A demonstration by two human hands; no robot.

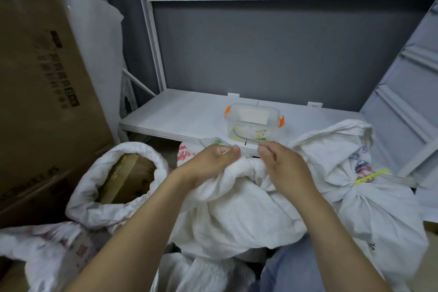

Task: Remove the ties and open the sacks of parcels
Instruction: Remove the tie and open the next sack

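Two hands meet at the gathered neck of the middle sack [237,211], which lies at centre frame and runs down toward 6 o'clock.

Left hand [208,163]: fingers curled, gripping a bunch of the sack's white cloth, thumb laid along the top toward 3 o'clock.

Right hand [282,166]: fingers curled narrow, thumb tip against the forefinger, heel of the hand resting on the neck. Whether anything is pinched between thumb and forefinger cannot be told. No tie can be made out on this sack under the hands.

Right sack [379,216], at 4 o'clock, touches the middle sack. Its neck is closed by a yellow-green tie [371,175], with the loose top standing above it.

Open sack [94,201], at 8 o'clock: mouth rolled back, a brown box [125,173] showing inside.

A further sack [35,251] with red print lies at 7 o'clock.

Shelf [180,114], white metal, at 12 o'clock beyond the hands. On it, near the front edge, stands a clear tub [253,123] with orange clips.

Carton [38,83], large, stands tilted at 9 to 10 o'clock.
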